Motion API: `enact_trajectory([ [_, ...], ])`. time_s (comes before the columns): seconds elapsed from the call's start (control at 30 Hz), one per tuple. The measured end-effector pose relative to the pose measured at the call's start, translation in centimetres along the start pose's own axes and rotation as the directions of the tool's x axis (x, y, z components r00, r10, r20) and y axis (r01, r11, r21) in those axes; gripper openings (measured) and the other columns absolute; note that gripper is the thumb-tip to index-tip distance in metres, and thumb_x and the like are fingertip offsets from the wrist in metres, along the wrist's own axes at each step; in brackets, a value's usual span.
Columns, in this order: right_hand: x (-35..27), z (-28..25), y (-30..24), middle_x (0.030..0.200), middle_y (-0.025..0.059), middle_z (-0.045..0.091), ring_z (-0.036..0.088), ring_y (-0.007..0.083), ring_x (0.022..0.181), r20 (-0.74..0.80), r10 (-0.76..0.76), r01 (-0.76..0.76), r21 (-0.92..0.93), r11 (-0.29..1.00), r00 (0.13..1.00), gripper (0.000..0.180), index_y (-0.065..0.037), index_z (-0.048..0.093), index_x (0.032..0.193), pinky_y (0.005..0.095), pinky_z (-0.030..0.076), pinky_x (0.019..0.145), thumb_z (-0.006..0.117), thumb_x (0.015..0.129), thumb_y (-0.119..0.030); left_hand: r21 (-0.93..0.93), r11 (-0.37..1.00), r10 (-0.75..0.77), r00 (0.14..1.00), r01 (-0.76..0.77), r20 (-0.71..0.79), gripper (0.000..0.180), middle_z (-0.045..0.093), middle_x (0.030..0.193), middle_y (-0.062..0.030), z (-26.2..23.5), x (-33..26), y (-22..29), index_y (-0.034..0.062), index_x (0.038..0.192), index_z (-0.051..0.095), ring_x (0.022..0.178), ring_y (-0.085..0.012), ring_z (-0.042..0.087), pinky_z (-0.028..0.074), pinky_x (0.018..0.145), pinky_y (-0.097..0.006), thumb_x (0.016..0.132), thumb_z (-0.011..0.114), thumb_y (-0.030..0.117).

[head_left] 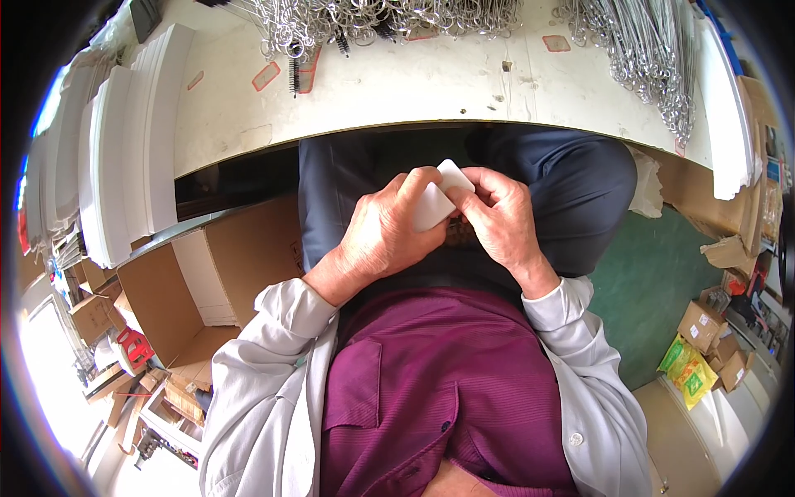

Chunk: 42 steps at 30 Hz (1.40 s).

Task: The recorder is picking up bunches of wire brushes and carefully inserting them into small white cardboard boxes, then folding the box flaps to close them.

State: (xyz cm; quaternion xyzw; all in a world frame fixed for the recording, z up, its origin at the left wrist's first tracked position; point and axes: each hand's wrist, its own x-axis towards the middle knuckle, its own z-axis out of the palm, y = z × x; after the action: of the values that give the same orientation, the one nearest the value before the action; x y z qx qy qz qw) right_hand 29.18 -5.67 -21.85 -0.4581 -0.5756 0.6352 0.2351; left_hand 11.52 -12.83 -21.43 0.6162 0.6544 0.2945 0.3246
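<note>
Above my lap, just short of the table's near edge, both of my hands meet around small, smooth white pieces with rounded corners. My left hand point(385, 222) is closed on the larger white piece point(431, 208), its fingers wrapped behind it. Between thumb and fingers, my right hand point(502, 217) pinches a smaller-looking white piece point(454, 176), which touches or overlaps the first at an angle. Whether these are two separate parts or one hinged case, I cannot tell. My fingers hide their far sides.
On the white table point(389, 91) lie heaps of looped wire-handled brushes point(364, 21) at the back and a bundle of looped metal wires point(650, 62) at the right. Long white strips point(124, 149) are stacked at the left. An open cardboard box point(178, 290) stands left of my legs.
</note>
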Motion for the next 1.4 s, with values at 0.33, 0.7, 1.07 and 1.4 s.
enact_trajectory([
  [0.33,-0.5,0.6,-0.4,0.098,0.0205,0.074,0.074,0.0299,0.080,0.005,-0.391,0.383,-0.209,0.900,0.920,0.024,0.005,0.071,0.118,0.0335,0.057,0.070,0.068,0.100,-0.011,-0.029,1.000,0.011,0.999,-0.012,-0.045,0.056,0.072,0.104,-0.0184,-0.3,-0.3,0.5,0.0103,0.126,0.055,0.092,-0.0376,0.075,0.062,0.076,-0.042,0.079,0.085,0.014],
  [0.7,-1.7,1.9,-1.1,0.093,0.0187,0.072,0.069,0.0315,0.080,0.021,-0.451,0.431,-0.334,0.838,0.892,0.037,0.005,0.066,0.128,0.0387,0.056,0.072,0.069,0.098,-0.017,-0.010,1.000,0.019,0.995,-0.020,-0.094,0.064,0.072,0.107,-0.0187,-0.4,-0.9,0.6,0.0089,0.131,0.051,0.092,-0.0358,0.075,0.062,0.077,-0.041,0.079,0.087,0.015],
  [1.07,-2.0,2.6,-0.7,0.096,0.0231,0.075,0.074,0.0360,0.086,0.011,-0.432,0.422,-0.242,0.874,0.902,0.028,0.006,0.072,0.115,0.0404,0.058,0.076,0.068,0.101,-0.018,-0.046,0.994,-0.101,0.994,0.099,-0.038,0.073,0.073,0.102,-0.0211,-0.6,-1.3,0.8,0.0084,0.139,0.041,0.090,-0.0420,0.075,0.062,0.077,-0.047,0.082,0.084,0.024],
  [1.4,-2.0,3.3,-0.1,0.092,0.0200,0.077,0.078,0.0280,0.080,-0.059,-0.318,0.302,-0.187,0.935,0.946,0.021,0.001,0.073,0.115,0.0327,0.060,0.070,0.072,0.095,-0.007,-0.034,0.998,-0.061,0.997,0.060,-0.056,0.069,0.073,0.106,-0.0229,0.2,-1.2,0.1,0.0046,0.135,0.047,0.093,-0.0411,0.074,0.062,0.078,-0.047,0.079,0.084,0.019],
])
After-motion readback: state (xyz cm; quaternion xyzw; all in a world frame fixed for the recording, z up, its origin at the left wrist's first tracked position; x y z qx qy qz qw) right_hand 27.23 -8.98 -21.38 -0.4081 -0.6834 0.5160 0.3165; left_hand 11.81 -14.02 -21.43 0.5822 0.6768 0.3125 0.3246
